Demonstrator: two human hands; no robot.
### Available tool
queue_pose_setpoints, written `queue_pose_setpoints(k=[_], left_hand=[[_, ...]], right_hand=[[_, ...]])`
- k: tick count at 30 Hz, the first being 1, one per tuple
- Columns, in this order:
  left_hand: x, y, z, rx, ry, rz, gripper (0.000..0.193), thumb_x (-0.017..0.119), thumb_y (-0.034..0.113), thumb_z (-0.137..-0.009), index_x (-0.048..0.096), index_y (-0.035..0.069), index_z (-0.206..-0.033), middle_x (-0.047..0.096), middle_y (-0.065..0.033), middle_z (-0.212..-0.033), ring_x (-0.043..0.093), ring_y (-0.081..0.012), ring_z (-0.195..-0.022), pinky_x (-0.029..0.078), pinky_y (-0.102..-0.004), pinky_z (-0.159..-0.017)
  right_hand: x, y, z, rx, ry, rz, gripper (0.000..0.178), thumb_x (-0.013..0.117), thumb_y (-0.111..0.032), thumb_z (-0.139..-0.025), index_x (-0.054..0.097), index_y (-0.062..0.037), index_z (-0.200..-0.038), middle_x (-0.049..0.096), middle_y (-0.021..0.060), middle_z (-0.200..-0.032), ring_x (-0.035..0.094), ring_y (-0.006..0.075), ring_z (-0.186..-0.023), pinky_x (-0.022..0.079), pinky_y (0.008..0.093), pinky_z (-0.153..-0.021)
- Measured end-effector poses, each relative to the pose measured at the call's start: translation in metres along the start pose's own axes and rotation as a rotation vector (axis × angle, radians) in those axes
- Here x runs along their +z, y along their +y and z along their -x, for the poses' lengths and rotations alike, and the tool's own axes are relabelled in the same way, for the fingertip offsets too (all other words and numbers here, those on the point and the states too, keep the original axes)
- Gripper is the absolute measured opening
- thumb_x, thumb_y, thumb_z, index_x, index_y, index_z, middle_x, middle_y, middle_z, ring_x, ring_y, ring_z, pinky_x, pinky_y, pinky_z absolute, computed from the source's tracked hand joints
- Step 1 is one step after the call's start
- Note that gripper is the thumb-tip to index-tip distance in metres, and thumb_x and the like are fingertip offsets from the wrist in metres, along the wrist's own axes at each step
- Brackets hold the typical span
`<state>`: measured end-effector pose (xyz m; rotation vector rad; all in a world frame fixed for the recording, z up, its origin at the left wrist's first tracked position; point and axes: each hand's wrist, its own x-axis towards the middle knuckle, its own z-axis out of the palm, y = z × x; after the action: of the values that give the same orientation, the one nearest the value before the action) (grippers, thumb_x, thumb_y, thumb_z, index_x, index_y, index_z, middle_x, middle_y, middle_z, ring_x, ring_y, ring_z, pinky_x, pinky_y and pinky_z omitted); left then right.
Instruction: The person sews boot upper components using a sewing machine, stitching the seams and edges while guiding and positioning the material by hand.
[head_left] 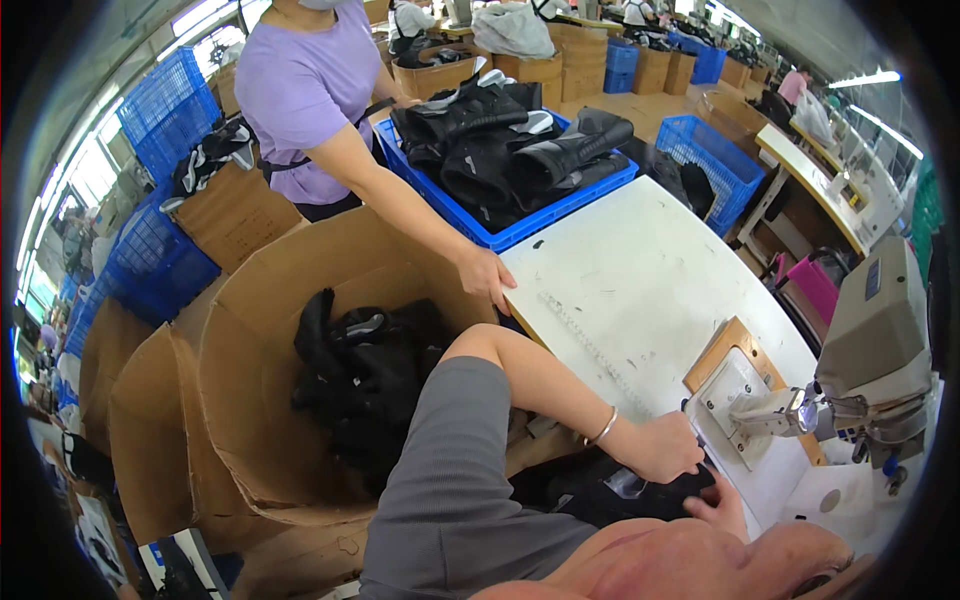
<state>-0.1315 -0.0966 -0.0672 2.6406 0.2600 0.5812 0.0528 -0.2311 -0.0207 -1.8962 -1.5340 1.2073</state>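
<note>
My left hand (662, 447), with a silver bangle on the wrist, is closed at the upper edge of a black fabric piece (625, 488). My right hand (722, 508) grips the same piece from its right side, fingers curled on the edge and partly hidden. The piece has a small shiny greyish patch and lies at the table's near edge, just left of the sewing machine (790, 410). What the fingertips pinch cannot be made out in detail.
A white worktable (640, 270) extends beyond the machine. A blue crate (520, 235) heaped with black padded pieces (490, 150) stands at its far end. To the left is a large cardboard box (240, 370) holding more black pieces. A person in purple (310, 100) touches the table's corner.
</note>
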Motion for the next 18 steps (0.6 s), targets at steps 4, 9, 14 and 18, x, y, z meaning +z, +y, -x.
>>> queue_pose_setpoints(k=[4, 9, 14, 18], left_hand=[[0.000, -0.004, -0.001, -0.040, -0.037, -0.008, 0.027, 0.060, 0.031, -0.088, 0.063, 0.008, -0.073, 0.064, -0.0133, -0.064, 0.063, -0.0328, -0.065, 0.043, -0.0434, -0.068], [0.000, -0.002, -0.008, -0.100, -0.074, -0.047, 0.028, 0.061, 0.031, -0.087, 0.065, 0.007, -0.073, 0.066, -0.0138, -0.067, 0.066, -0.0331, -0.068, 0.046, -0.0444, -0.066], [0.004, -0.001, -0.015, -0.166, -0.109, -0.089, 0.029, 0.063, 0.031, -0.085, 0.069, 0.006, -0.072, 0.068, -0.0146, -0.071, 0.068, -0.0331, -0.072, 0.049, -0.0452, -0.065], [-0.002, -0.005, -0.026, -0.174, -0.255, -0.113, 0.030, 0.063, 0.032, -0.085, 0.071, 0.005, -0.075, 0.069, -0.0158, -0.073, 0.069, -0.0338, -0.073, 0.051, -0.0451, -0.065]], right_hand=[[0.001, -0.043, 0.004, -0.216, 0.294, 0.192, 0.044, 0.077, -0.005, -0.071, 0.055, -0.0019, -0.109, 0.056, 0.0102, -0.088, 0.056, 0.0244, -0.077, 0.045, 0.0370, -0.072], [0.023, -0.080, 0.026, -0.333, -0.120, 0.913, 0.043, 0.074, -0.029, -0.077, 0.060, -0.0064, -0.110, 0.062, 0.0089, -0.077, 0.061, 0.0323, -0.078, 0.046, 0.0359, -0.073], [0.087, -0.073, 0.029, -0.526, 0.302, 1.099, 0.025, 0.063, -0.019, -0.079, 0.064, 0.0007, -0.094, 0.058, 0.0055, -0.066, 0.060, 0.0190, -0.067, 0.043, 0.0333, -0.067], [0.113, -0.068, 0.009, -0.569, 0.417, 1.196, 0.019, 0.057, -0.010, -0.076, 0.064, 0.0050, -0.085, 0.057, 0.0054, -0.064, 0.058, 0.0178, -0.062, 0.043, 0.0316, -0.065]])
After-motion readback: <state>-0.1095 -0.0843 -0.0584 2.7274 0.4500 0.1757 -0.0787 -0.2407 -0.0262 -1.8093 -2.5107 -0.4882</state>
